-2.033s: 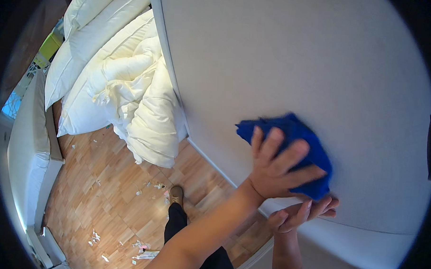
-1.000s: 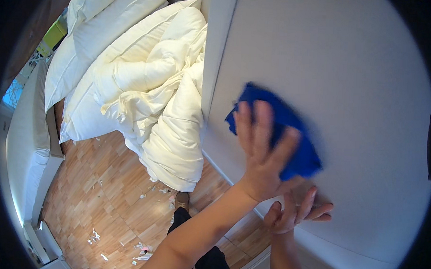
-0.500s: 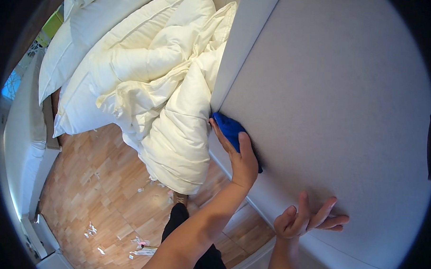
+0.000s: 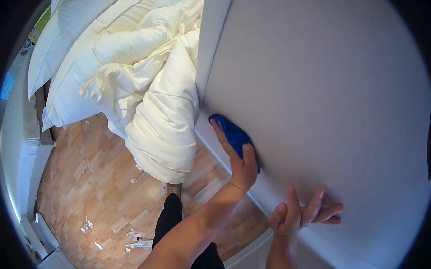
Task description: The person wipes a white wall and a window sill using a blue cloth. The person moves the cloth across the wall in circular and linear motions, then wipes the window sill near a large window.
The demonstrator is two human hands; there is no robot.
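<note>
My left hand (image 4: 239,167) holds a folded blue cloth (image 4: 235,135) flat against a large, smooth grey panel (image 4: 321,91), near the panel's lower left corner. Its thumb lies over the cloth and the fingers run along the cloth's left side. Lower and to the right, my right hand (image 4: 302,214) is empty with its fingers spread. It is close to the panel's lower part; whether the fingertips touch it I cannot tell.
White bedding (image 4: 150,94) is heaped on the left, reaching the wood-patterned floor (image 4: 109,187). Paper scraps (image 4: 138,241) litter the floor. My shoe (image 4: 173,189) stands by the bedding's lower end. A pale padded piece of furniture (image 4: 23,142) lines the left edge.
The cloth, under my left hand, now sits farther from the panel's left edge. The view has shifted, so the bedding appears farther left. My right hand stays spread.
</note>
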